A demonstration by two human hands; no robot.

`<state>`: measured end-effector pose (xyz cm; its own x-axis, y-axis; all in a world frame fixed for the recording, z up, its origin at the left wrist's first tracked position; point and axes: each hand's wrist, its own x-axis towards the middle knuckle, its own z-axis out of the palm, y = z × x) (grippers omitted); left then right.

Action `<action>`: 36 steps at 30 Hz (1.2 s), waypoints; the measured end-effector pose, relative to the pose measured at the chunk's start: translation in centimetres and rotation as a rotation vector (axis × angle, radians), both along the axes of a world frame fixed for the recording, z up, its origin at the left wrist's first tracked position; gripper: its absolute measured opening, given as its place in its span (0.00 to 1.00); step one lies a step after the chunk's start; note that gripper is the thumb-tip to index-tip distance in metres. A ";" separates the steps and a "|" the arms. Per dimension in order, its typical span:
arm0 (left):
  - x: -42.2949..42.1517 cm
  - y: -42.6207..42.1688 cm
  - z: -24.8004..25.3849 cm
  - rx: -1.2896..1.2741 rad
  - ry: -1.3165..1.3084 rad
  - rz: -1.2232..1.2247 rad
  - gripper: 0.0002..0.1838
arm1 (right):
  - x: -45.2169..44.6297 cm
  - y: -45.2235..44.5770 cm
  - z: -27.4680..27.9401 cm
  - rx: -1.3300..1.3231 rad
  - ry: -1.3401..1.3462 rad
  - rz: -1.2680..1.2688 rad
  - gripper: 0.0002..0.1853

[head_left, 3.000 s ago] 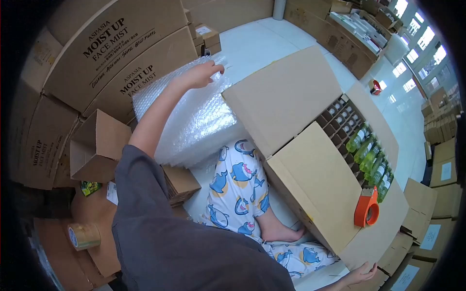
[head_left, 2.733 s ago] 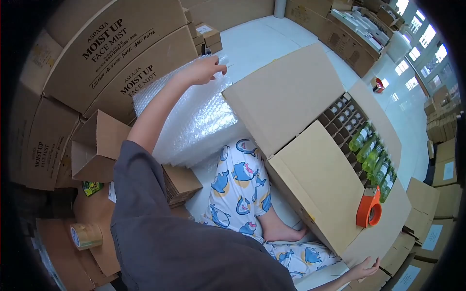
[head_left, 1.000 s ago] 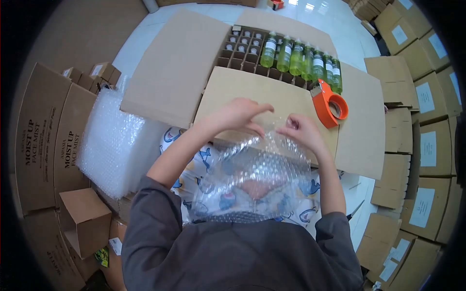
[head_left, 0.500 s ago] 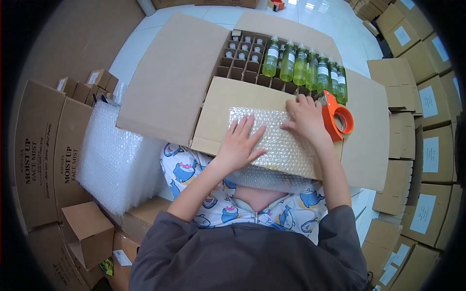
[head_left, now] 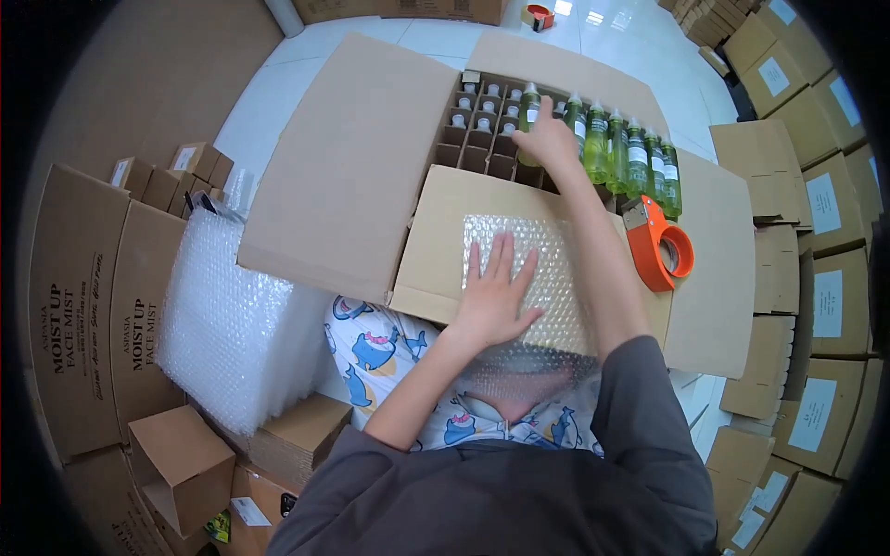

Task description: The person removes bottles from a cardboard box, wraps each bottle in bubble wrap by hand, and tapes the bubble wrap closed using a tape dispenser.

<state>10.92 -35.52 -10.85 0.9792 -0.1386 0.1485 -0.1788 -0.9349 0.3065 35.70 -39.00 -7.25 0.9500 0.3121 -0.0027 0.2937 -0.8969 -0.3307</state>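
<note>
My left hand (head_left: pixel 496 296) lies flat with its fingers spread on a sheet of bubble wrap (head_left: pixel 565 269), on top of a closed cardboard flap or board (head_left: pixel 431 222). The sheet's near end hangs over my lap. My right hand (head_left: pixel 549 144) reaches to the leftmost green spray bottle (head_left: pixel 528 100), thumb across its front and fingers along its right side. Several more green bottles (head_left: pixel 596 148) lean in a row to the right. They rest over the dividers of an open carton (head_left: pixel 348 157), where capped bottles (head_left: pixel 484 107) stand in some compartments.
An orange tape dispenser (head_left: pixel 663 246) sits at the board's right edge. A stack of bubble wrap (head_left: pixel 222 315) stands at left near labelled cartons (head_left: pixel 74 296). More boxes (head_left: pixel 825 306) are piled at right. Another tape dispenser (head_left: pixel 538 16) lies on the floor.
My right hand has left the bubble wrap and moved up to the leftmost green bottle. My left hand stays flat on the sheet. The view has shifted slightly.
</note>
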 end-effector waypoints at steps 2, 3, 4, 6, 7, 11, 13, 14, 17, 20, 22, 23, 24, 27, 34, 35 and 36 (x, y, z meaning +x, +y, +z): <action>0.3 -0.1 -0.5 -0.012 -0.053 -0.045 0.37 | -2.4 -1.7 1.3 0.080 0.022 0.020 0.48; 0.3 -0.1 -0.8 -0.022 -0.050 -0.043 0.37 | -4.4 -2.9 1.7 0.518 0.239 0.023 0.46; 0.4 0.0 -1.1 -0.245 -0.068 -0.033 0.36 | -6.2 -4.0 2.1 0.957 0.454 0.023 0.44; 0.6 0.0 -1.5 -0.689 -0.105 -0.016 0.34 | -9.5 -6.3 2.4 1.184 0.640 0.132 0.40; 0.7 -0.2 -1.5 -0.694 -0.103 -0.017 0.34 | -11.1 -7.2 2.2 1.194 0.663 0.174 0.38; 1.1 -1.4 -1.1 -1.962 0.051 0.234 0.26 | -17.3 -9.2 1.0 1.038 0.542 0.236 0.36; 0.7 -1.7 -1.0 -1.904 0.197 0.166 0.24 | -18.1 -10.3 0.1 0.927 0.353 0.259 0.35; 0.5 -1.7 -0.9 -1.871 0.270 0.134 0.23 | -18.4 -10.8 -0.4 0.814 0.168 0.280 0.34; -0.4 -0.6 -0.3 -1.697 0.450 -0.032 0.23 | -16.9 -12.2 0.2 0.933 0.156 0.358 0.31; -0.4 -0.7 0.7 -1.572 0.608 -0.116 0.23 | -14.4 -13.7 2.1 1.387 0.498 0.478 0.28; -0.1 -0.7 1.2 -1.495 0.732 -0.107 0.24 | -13.8 -14.4 3.0 1.278 0.773 0.551 0.24; 0.1 -0.7 1.1 -1.497 0.729 -0.102 0.24 | -13.6 -14.4 3.3 1.215 0.910 0.591 0.22; 0.2 -0.8 0.9 -1.449 0.679 -0.093 0.24 | -13.8 -14.3 3.4 1.212 0.918 0.596 0.22; 0.3 -1.3 0.9 -1.346 0.585 -0.069 0.23 | -15.1 -13.8 3.5 1.367 0.718 0.424 0.15; -0.1 -3.8 0.7 -0.967 0.046 0.084 0.27 | -16.8 -14.3 2.7 1.501 0.406 0.065 0.10; -0.1 -4.1 0.5 -0.969 0.048 0.084 0.27 | -16.9 -14.3 2.8 1.530 0.385 0.022 0.10; -0.2 -4.5 0.4 -0.942 -0.008 0.092 0.27 | -16.8 -14.6 2.6 1.529 0.387 0.017 0.10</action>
